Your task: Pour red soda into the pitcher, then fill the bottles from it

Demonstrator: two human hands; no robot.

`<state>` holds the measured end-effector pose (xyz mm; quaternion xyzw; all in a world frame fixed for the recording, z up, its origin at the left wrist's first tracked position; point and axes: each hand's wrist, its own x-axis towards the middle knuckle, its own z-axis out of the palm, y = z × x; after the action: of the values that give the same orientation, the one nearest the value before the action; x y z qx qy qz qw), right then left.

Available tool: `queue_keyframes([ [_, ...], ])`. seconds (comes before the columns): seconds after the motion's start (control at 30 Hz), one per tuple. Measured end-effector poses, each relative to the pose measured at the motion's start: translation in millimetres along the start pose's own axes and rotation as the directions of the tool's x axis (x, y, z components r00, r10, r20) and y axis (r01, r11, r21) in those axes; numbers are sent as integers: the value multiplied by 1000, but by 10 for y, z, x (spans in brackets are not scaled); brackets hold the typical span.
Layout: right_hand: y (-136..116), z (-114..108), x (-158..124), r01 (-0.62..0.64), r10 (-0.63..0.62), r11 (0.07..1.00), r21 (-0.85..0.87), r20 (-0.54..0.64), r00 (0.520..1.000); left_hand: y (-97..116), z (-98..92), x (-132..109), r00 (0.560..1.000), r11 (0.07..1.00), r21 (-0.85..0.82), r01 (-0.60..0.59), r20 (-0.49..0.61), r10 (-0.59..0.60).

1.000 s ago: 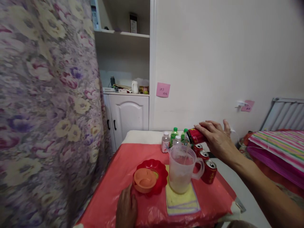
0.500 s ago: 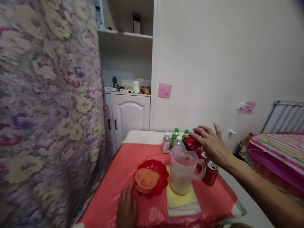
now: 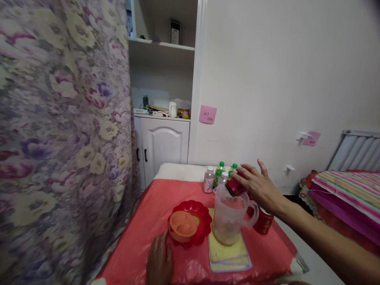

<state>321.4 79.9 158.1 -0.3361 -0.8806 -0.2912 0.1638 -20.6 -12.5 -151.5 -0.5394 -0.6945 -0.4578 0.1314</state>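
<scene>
My right hand (image 3: 255,184) grips a red drink can (image 3: 234,187), tipped steeply with its top over the mouth of a clear plastic jug (image 3: 227,221). A pale liquid sits in the bottom of the jug, which stands on a folded yellow cloth (image 3: 230,257). My left hand (image 3: 160,257) lies flat on the table, its fingertips close to an orange divided bowl (image 3: 183,226). That bowl rests in a red scalloped dish (image 3: 204,229). Another red can (image 3: 263,222) stands beside the jug's handle, partly hidden by my right forearm.
Behind the jug stand white-capped bottles (image 3: 208,180) and green-capped bottles (image 3: 220,171). A red plastic cover (image 3: 139,237) lies over the table. A floral curtain (image 3: 65,138) hangs at left, a white cabinet (image 3: 166,138) stands behind, and a bed (image 3: 347,198) is at right.
My right hand has lowered and tipped the can further, bringing it closer to the jug's mouth. The thin stream seen earlier is hard to make out now. My left hand stays in place.
</scene>
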Motion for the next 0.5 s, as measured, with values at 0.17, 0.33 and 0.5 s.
queue_keyframes([
  [0.17, -40, -34, 44, 40, -39, 999, -28, 32, 999, -7, 7, -10, 1000, 1000, 9, -6, -13, 6],
  [0.33, -41, -40, 56, 59, -58, 998, -16, 53, 997, -12, 18, -11, 1000, 999, 39, -5, 6, 5],
  [0.5, -20, -20, 45, 46, -46, 999, -5, 57, 997, -14, 25, -7, 1000, 999, 34, -21, 21, 20],
])
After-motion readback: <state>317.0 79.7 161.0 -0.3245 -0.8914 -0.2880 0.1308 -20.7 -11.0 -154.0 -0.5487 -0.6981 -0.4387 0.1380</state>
